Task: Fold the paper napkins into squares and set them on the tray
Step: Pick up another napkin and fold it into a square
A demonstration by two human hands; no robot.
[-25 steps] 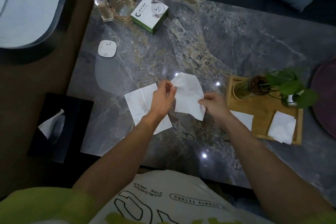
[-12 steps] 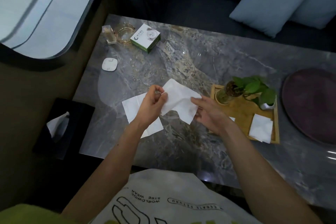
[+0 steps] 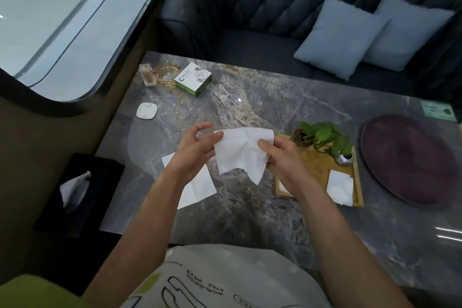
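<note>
1. Paper napkin (image 3: 241,151) is held in the air over the marble table (image 3: 300,107), just at 9 o'clock of the wooden tray (image 3: 316,170). I judge it light, limp and easily torn; best taken at the corners.
2. Left hand (image 3: 192,155): thumb and forefinger pinch its 9 o'clock edge, other fingers loosely curled.
3. Right hand (image 3: 282,157): thumb on top, fingers beneath, closed narrowly on its 3 o'clock edge.
4. One folded napkin (image 3: 340,187) lies on the tray at 4 o'clock.
</note>
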